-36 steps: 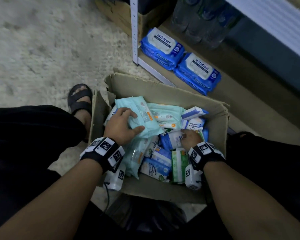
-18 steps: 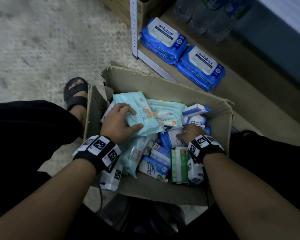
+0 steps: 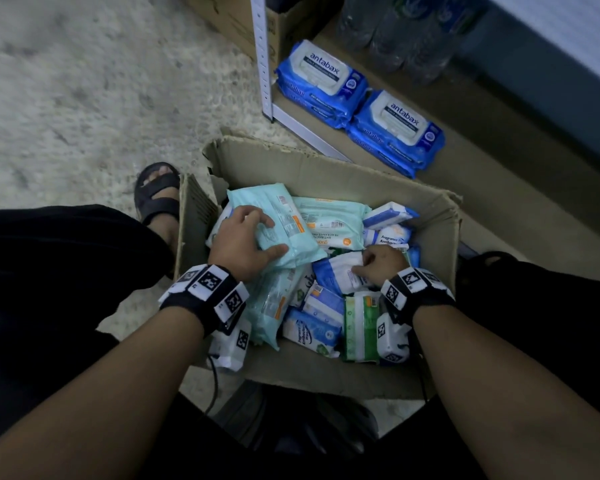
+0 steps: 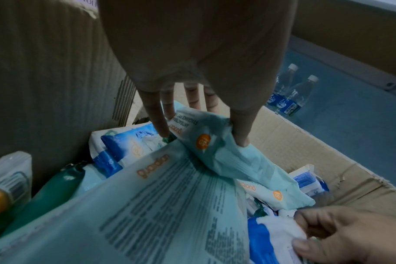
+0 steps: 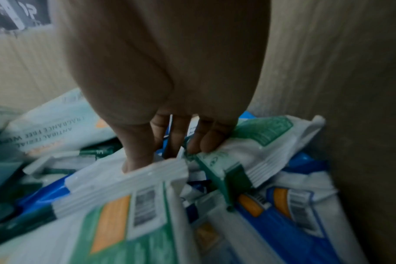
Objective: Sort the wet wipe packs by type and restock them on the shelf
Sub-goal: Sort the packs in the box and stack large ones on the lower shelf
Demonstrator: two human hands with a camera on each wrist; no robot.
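So far only 2 stacks of blue Antabax wipe packs sit on the bottom shelf, side by side near its front edge just behind the white upright post. Most of the job looks undone: the cardboard box on the floor holds a mixed heap of pale teal packs, blue-and-white packs and green-and-white packs, none grouped by type.

The left hand grips a pale teal wipe pack near the box's left wall, thumb on one side and fingers curled over the far edge. The right hand is down among the packs by the right wall, fingers curled round a blue-and-white pack. My judgement is that both hands are at the picking stage, with sorting and shelving of nearly everything to come.

From the head view the shelf, the box's torn rim and a sandalled foot beside the box's left wall are plain, but not the grips' undersides. The left wrist view adds that the teal pack is pinched between thumb and fingers and lifted clear at one end over another large teal pack, and it catches water bottles at the back of the shelf. The right wrist view is blurred; it seems to show the fingers also pressing on a green-and-white pack, though how firmly that one is held I cannot tell.
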